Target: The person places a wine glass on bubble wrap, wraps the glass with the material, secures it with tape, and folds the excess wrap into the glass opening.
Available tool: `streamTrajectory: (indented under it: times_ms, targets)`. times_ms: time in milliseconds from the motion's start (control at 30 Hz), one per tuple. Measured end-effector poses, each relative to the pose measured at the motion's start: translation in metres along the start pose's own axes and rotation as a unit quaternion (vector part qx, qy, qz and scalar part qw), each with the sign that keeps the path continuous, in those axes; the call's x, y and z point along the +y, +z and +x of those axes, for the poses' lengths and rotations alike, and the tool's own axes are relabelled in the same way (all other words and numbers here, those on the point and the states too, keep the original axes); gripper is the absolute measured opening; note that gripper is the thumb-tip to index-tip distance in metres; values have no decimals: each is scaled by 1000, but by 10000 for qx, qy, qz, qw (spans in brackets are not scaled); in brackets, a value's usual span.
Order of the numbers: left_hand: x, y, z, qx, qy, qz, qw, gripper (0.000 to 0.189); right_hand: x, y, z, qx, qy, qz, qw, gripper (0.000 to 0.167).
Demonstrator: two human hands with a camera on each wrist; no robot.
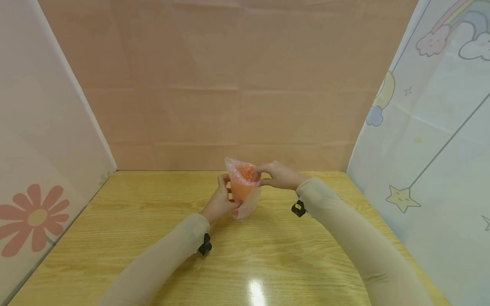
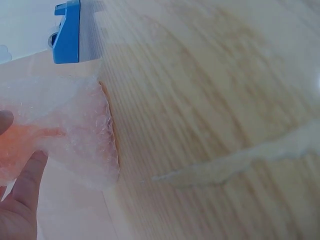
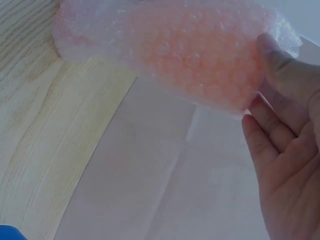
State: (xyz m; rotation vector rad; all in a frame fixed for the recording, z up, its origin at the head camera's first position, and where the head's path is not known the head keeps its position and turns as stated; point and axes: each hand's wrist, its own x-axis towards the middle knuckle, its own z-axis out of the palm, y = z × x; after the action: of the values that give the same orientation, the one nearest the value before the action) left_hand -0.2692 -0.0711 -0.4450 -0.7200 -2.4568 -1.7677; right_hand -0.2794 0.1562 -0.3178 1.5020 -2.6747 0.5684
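A clear bubble-wrap bag [image 1: 251,203] stands tilted over the table, with an orange object [image 1: 240,190] inside it. Through the plastic in the left wrist view, the orange object [image 2: 15,142] narrows to a thin stem-like part; its exact kind is hard to tell. My left hand [image 1: 223,200] grips the bag from the left, thumb in front and fingers behind. At the bag's upper right edge, my right hand [image 1: 278,175] pinches the plastic between thumb and fingers. Bubbles cover the orange shape in the right wrist view, where the bag [image 3: 195,55] hangs from the right fingertips.
A wooden table [image 1: 153,238] spreads beneath both hands. Behind it rises a peach-coloured cloth wall [image 1: 237,85], with printed panels at either side. A blue plastic item [image 2: 67,35] of unclear kind appears in the left wrist view.
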Motion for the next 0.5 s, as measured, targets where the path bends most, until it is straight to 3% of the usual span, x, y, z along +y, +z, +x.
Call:
streamTrajectory:
  times_ms: [500]
  targets:
    - [0,1,0,88,17,42,10000,80,1,-3,-5,449,-290,-367,9979,9]
